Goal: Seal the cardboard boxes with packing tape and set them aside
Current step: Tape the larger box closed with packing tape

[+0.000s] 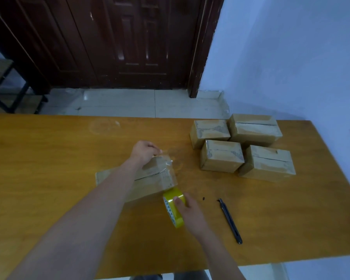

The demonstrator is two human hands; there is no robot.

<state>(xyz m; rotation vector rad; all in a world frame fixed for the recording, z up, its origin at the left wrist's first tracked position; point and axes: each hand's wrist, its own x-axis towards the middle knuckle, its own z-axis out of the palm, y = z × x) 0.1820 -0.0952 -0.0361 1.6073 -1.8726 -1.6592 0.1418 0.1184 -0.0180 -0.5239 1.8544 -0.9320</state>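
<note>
Right hand [187, 209] grips a yellow roll of packing tape [173, 207], thumb curled over its rim, the roll standing on edge on the table [49, 178]. Just beyond that hand, touching the roll, lies the cardboard box [150, 182] being sealed, its top seam running across under a clear strip of tape [166, 164] drawn over the far end. Left hand [144, 151], fingers curled, pinches the free end of that strip at the box's far edge, the forearm reaching across the box top. To the right of the right hand, apart from it, a black utility knife [230, 220] lies flat on the wood, with a small dark speck [203, 198] between knife and roll. Farther off, beyond and to the right of both hands, four taped boxes [240, 146] sit bunched together near the table's far corner. Behind the table stand a dark wooden door [129, 41], a pale tiled floor [129, 102] and a blue wall [291, 57].
</note>
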